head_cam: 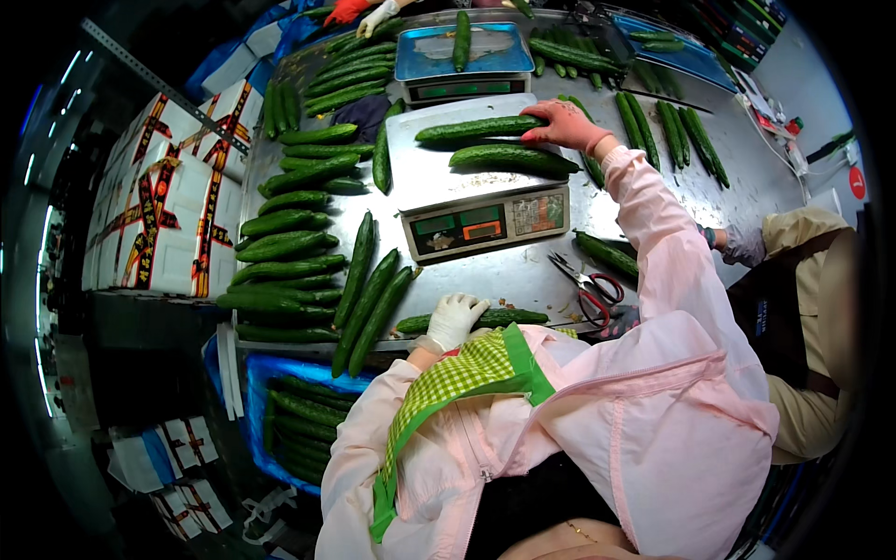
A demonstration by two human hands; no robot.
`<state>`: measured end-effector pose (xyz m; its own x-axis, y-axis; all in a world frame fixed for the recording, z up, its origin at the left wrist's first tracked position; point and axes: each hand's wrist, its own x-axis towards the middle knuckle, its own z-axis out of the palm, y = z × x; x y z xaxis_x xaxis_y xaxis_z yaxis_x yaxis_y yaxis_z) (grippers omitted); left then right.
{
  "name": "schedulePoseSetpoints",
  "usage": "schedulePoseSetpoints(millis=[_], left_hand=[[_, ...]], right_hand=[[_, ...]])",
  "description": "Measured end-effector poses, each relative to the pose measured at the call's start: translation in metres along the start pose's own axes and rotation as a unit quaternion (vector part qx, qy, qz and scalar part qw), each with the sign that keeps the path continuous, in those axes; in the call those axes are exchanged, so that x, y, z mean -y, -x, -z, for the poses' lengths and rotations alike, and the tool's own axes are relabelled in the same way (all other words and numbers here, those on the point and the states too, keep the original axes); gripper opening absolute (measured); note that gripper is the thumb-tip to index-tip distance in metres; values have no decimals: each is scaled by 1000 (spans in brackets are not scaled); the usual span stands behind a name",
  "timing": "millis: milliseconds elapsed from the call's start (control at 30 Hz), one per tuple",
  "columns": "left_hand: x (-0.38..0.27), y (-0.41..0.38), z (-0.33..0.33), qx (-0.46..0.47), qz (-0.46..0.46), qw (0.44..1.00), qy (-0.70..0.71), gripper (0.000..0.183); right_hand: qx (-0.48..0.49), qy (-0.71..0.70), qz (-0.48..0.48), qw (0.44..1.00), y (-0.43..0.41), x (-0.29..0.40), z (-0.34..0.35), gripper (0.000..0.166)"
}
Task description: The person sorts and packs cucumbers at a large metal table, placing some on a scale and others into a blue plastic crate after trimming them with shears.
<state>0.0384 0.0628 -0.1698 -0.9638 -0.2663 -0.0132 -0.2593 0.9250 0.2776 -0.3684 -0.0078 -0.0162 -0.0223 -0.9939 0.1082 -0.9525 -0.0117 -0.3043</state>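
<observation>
My right hand [563, 126], in a pink glove, grips the right end of a cucumber [476, 129] on the metal top of a digital scale [483, 227]. A second cucumber [514, 159] lies just below it on the same scale. My left hand [455, 320], in a white glove, rests at the table's near edge, on the left part of another cucumber [514, 318]; whether its fingers close around it is hard to tell. Red-handled scissors [591, 287] lie on the metal table [518, 273] to the right, near one more cucumber [609, 255].
Rows of cucumbers [287, 245] line the table's left side. Behind stands a second scale with a blue tray [427, 52]. A blue-lined crate [259, 420] of cucumbers is below the near edge. A co-worker [805, 301] is close on the right; another person's gloved hands [374, 17] are at the far side.
</observation>
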Motion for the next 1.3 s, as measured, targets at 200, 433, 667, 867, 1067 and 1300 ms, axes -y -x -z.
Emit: schedulePoseSetpoints(millis=[200, 433, 667, 867, 1067, 1300], left_hand=[[-1, 2, -1, 51, 35, 998, 31, 58], [-6, 0, 11, 57, 30, 997, 30, 60], [-5, 3, 7, 18, 32, 999, 12, 66], [-3, -1, 4, 3, 12, 1000, -5, 68], [-2, 0, 2, 8, 6, 1000, -11, 66], [-3, -2, 2, 50, 8, 999, 2, 63]], right_hand=[[56, -35, 3, 998, -15, -21, -12, 65], [-232, -190, -17, 954, 10, -21, 2, 46], [-584, -343, -78, 732, 68, 26, 11, 31], [-567, -141, -142, 799, 101, 14, -25, 27], [-490, 24, -84, 867, 108, 42, -25, 23], [-267, 139, -88, 949, 96, 56, -44, 45]])
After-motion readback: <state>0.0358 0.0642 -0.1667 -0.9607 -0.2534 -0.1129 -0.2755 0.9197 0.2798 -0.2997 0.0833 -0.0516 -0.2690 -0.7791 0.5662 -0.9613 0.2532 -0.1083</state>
